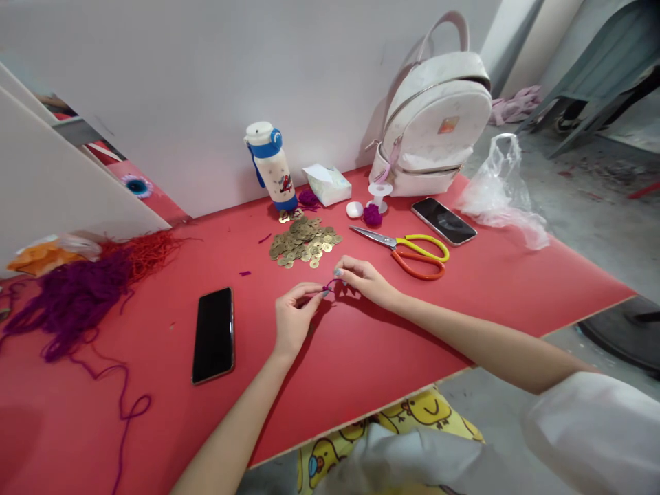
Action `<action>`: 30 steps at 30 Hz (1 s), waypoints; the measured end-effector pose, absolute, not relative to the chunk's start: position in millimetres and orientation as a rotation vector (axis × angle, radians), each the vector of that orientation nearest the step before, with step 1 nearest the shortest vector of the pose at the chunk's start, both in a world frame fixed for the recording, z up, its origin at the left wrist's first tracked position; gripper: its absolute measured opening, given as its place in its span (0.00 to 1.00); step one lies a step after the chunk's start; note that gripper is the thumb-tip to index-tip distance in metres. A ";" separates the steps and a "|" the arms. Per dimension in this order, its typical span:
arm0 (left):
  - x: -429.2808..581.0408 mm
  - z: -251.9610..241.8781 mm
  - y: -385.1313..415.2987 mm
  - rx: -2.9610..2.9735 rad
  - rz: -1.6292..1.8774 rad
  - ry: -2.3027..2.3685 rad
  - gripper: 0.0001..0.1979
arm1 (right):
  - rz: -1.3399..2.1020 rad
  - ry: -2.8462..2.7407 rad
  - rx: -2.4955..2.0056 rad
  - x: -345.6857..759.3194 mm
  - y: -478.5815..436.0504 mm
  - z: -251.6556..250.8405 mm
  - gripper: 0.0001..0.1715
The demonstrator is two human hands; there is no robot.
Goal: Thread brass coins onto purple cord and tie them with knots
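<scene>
Between my two hands runs a short purple cord (pixel 331 282), bent in a small loop just above the red tabletop. My left hand (pixel 296 316) pinches one end of it between thumb and fingertips. The other end is pinched by my right hand (pixel 364 278), its fingers curled. Whether a small piece sits at the cord's knot is too small to tell. Just beyond the hands lies a pile of brass-coloured coins with holes (pixel 304 240). Scissors (pixel 412 251) with one yellow and one orange handle lie to the right of the pile.
A black phone (pixel 213 335) lies left, another phone (pixel 444 221) right. Purple yarn (pixel 77 295) and red strands (pixel 149 253) heap at far left. Behind stand a bottle (pixel 272 168), tissue pack (pixel 328 184), spool (pixel 379 197), purple yarn ball (pixel 372 215), backpack (pixel 433 124) and plastic bag (pixel 508 189).
</scene>
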State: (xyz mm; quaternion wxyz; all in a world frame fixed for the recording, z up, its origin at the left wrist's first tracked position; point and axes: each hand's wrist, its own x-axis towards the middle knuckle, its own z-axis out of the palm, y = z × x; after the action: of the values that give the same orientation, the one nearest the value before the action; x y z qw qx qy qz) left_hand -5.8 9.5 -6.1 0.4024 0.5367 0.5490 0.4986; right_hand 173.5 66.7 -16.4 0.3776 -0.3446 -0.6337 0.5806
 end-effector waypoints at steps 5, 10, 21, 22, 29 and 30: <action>-8.2 -7.8 10.3 1.294 1.297 1.444 0.06 | 1.257 -1.848 -0.814 172.3 64.2 -18.7 0.21; -6.6 -5.9 8.9 1.261 1.279 1.409 0.04 | 1.224 -1.836 -0.851 171.1 64.0 -22.9 0.20; -6.7 -6.8 10.1 1.288 1.289 1.339 0.04 | 1.585 -1.793 -0.711 173.9 61.7 -16.9 0.19; -6.5 -6.9 10.0 1.278 1.282 1.324 0.05 | 1.542 -1.828 -0.687 173.7 61.1 -15.2 0.18; -1.8 -5.8 7.4 1.153 1.207 1.264 0.12 | 1.082 -2.194 -0.649 171.3 58.3 -15.9 0.07; -1.0 -5.5 6.9 1.137 1.202 1.261 0.13 | 1.041 -2.213 -0.677 171.5 58.5 -17.3 0.07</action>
State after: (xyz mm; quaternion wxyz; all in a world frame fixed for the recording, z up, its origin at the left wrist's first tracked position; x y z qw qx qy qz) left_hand -1.0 6.9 -5.5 0.5062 0.4712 0.5228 0.4984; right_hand 171.5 58.5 -17.3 0.2972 -0.2549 -0.8326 0.3918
